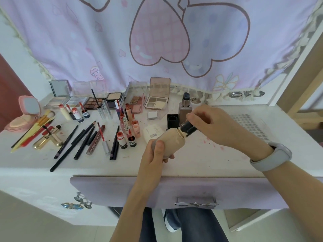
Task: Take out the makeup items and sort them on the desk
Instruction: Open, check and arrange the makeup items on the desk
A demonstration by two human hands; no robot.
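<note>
My left hand [153, 154] grips a beige foundation bottle [173, 142], tilted, above the white desk [201, 165]. My right hand [209, 123] pinches the bottle's black pump cap [188, 129] at the neck. Behind them stand a black square cap [173, 120] and a brown foundation bottle [185, 106]. Makeup covers the desk's left and middle: several black pencils [82, 138], lip glosses [122, 138], brushes [35, 130], a gold tube [47, 140]. Open eyeshadow palettes [157, 100] line the back edge.
A pink compact with mirror [26, 112] sits at the far left. A purple heart-print curtain [157, 41] hangs behind the desk. A lilac drawer front with a bow handle [195, 203] is below the desk edge. A perforated mat [248, 123] lies at the right.
</note>
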